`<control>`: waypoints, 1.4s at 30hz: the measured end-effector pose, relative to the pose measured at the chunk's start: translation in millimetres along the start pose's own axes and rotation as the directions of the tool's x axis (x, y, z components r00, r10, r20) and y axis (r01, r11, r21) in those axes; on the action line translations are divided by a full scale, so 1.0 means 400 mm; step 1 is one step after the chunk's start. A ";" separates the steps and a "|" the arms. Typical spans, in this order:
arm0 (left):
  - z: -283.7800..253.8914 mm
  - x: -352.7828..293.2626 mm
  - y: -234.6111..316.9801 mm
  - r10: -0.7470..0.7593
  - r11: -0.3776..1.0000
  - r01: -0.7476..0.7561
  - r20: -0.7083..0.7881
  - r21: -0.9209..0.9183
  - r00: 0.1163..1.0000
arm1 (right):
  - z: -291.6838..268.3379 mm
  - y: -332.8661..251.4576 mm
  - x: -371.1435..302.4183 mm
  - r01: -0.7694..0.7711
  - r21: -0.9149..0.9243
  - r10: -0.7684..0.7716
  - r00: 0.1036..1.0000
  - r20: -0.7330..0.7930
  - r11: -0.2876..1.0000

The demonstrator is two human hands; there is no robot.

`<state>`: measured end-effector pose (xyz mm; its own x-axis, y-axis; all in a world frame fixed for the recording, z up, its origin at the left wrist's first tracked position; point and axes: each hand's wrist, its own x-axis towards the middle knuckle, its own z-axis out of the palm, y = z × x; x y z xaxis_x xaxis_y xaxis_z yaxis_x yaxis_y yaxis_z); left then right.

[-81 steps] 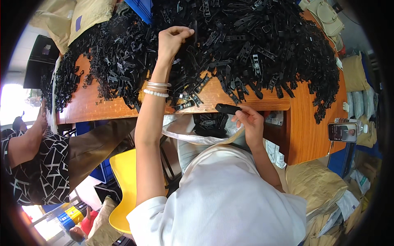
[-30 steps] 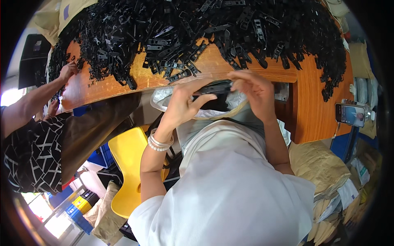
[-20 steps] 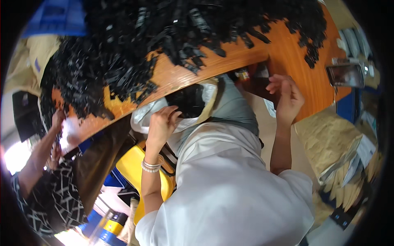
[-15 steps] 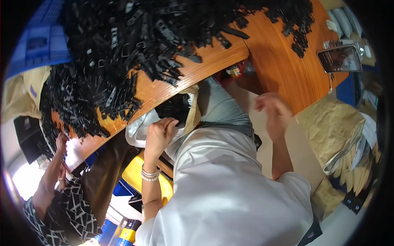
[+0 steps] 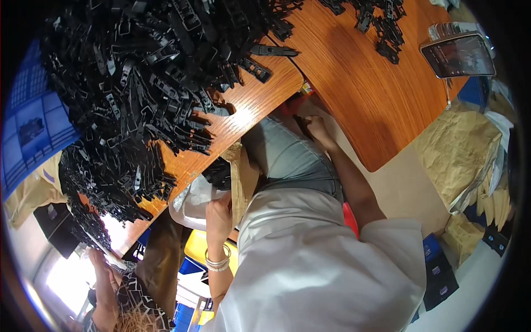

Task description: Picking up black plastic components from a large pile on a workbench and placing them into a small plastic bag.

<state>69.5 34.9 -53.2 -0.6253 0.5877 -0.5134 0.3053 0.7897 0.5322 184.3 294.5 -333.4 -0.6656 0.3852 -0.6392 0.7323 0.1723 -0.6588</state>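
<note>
My left hand (image 5: 219,216), with bracelets at the wrist, is closed on the rim of a brown paper sack (image 5: 239,180) with a white liner, below the table edge. Black plastic pieces (image 5: 217,175) lie inside the sack. My right hand (image 5: 319,128) reaches past my thigh under the table corner, its fingers bent around a dark, narrow piece (image 5: 302,126) whose kind I cannot make out. A large heap of black plastic clip-like parts (image 5: 160,72) covers the tabletop at the left and far side.
A wooden table (image 5: 354,94) curves around me. A phone (image 5: 459,55) stands propped at its right. Brown paper sacks (image 5: 462,149) sit on the right, and a blue crate (image 5: 36,122) on the left. A co-worker's hand (image 5: 99,263) is at the lower left.
My right hand has moved left and away from me, from beside the table to under its corner, and now closes on a dark piece. My left hand stays at the sack. The view has shifted.
</note>
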 end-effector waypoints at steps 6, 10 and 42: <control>0.012 -0.037 -0.022 -0.115 0.987 0.106 -0.073 -0.122 0.991 | 0.070 0.065 0.113 -0.019 0.085 0.019 1.000 -0.004 0.996; 0.004 -0.028 0.014 -0.242 0.966 0.234 -0.066 -0.106 0.968 | 0.105 0.070 0.179 -0.053 0.171 0.057 0.998 -0.016 0.984; -0.889 0.517 -0.408 0.403 0.650 -0.120 -0.207 0.750 0.892 | 0.218 -0.331 0.944 0.180 0.820 0.035 0.971 -0.236 0.543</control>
<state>-365.0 -35.0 -7.1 -0.5831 0.8057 -0.1046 0.8122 0.5751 -0.0977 -176.8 338.1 -522.1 -0.5869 0.5941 -0.5500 0.1600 -0.5808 -0.7981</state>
